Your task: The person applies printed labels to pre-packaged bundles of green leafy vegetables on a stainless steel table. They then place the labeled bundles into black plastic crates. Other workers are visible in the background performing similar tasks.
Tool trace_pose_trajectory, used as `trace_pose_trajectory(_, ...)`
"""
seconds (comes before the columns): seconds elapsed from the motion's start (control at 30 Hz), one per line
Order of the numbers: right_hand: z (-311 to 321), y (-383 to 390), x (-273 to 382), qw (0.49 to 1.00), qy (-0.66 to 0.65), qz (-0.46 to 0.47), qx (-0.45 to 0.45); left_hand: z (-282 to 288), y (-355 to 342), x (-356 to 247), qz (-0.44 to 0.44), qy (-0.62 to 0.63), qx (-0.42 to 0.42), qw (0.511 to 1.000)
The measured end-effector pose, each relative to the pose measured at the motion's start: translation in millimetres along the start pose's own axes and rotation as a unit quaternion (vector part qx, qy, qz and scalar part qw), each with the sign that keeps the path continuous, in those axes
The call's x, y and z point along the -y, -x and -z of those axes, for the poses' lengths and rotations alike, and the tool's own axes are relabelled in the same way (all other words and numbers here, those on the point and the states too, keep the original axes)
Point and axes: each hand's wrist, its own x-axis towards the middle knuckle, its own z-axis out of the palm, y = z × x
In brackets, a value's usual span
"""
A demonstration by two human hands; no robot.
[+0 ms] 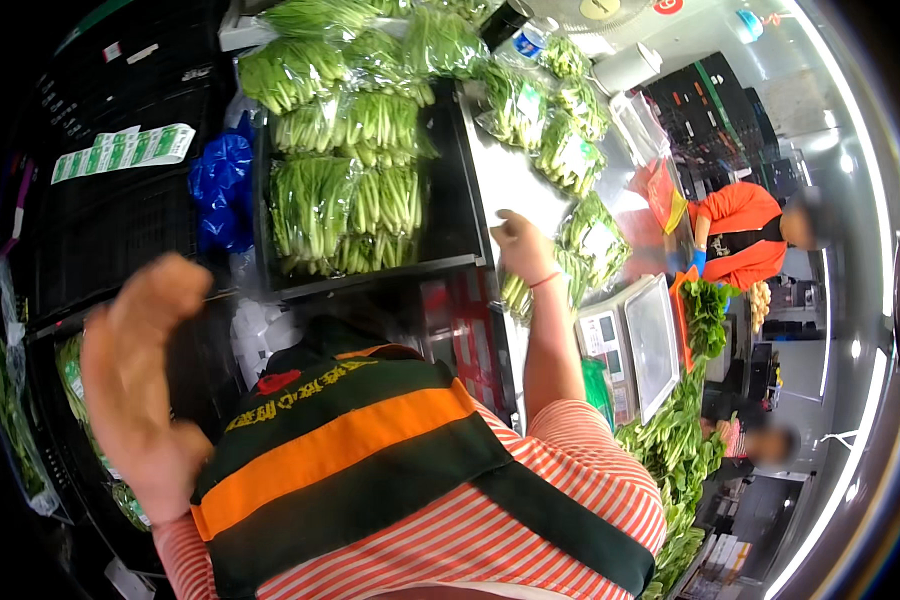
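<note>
The largest item in view is the black crate (448,180), open-topped and set at upper centre, filled with stacked rows of bagged green vegetable bunches (345,190) in clear plastic wrap. Beside the crate on its right runs a pale steel counter (510,180), on which further bagged greens (570,150) lie in a loose line toward the far end. At the near right end of the counter sits a weighing scale (642,345) with a flat steel pan and a small display panel; a heap of loose leafy greens (685,430) lies just beyond and below it. To the left of the crate a crumpled blue plastic bag (220,190) is wedged against dark stacked crates (110,220), and a strip of green-and-white labels (120,152) rests on top of these. In the background at right a co-worker (740,235) in an orange vest stands at another surface. The right hand (520,245) is extended forward over the counter edge, fingers curled downward, touching or gripping one bagged bunch (575,270) that lies at the counter's near end just right of the crate; whether the grip is closed cannot be determined. The left hand (135,370) is raised at lower left, blurred, palm open with fingers loosely spread, holding nothing.
</note>
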Motion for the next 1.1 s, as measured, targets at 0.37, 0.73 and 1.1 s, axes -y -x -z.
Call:
trace_pose_trajectory(0.37, 31, -42, -155, 0.986, 0.004, -0.055, 0.16, -143, -92, -52, -0.109, 0.229, 0.222, 0.942)
trace_pose_trajectory(0.73, 23, -27, -139, 0.894, -0.041, 0.084, 0.439, -222, -27, 120, 0.441, 0.197, 0.127, 0.866)
trace_pose_trajectory(1.1, 79, -59, -115, 0.807, -0.587, -0.017, 0.064, -287, -26, 146, 0.415, 0.289, 0.267, 0.82)
